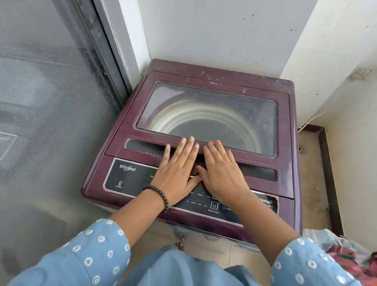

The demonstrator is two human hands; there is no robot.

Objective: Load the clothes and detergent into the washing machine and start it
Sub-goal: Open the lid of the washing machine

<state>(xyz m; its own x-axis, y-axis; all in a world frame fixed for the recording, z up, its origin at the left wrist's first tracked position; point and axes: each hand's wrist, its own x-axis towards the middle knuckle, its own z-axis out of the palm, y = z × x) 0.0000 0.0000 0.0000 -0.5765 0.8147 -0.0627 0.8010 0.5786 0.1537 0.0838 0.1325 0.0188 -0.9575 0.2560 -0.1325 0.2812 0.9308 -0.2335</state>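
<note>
Head view: I see my left hand and right hand flat, fingers straight, on the washing machine's closed lid. Clothes lie well right of them.

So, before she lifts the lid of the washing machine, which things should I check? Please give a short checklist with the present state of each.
1. Lid shut, nothing lying on it: ok.
2. Both hands flat at the lid's front edge, left hand and right hand: ok.
3. Drum empty, as seen through the window: ok.
4. Clothes within reach, at her right on the floor: ok.
5. Detergent at hand: cannot tell, none is in view.
6. Machine powered, control panel lit: cannot tell.
</note>
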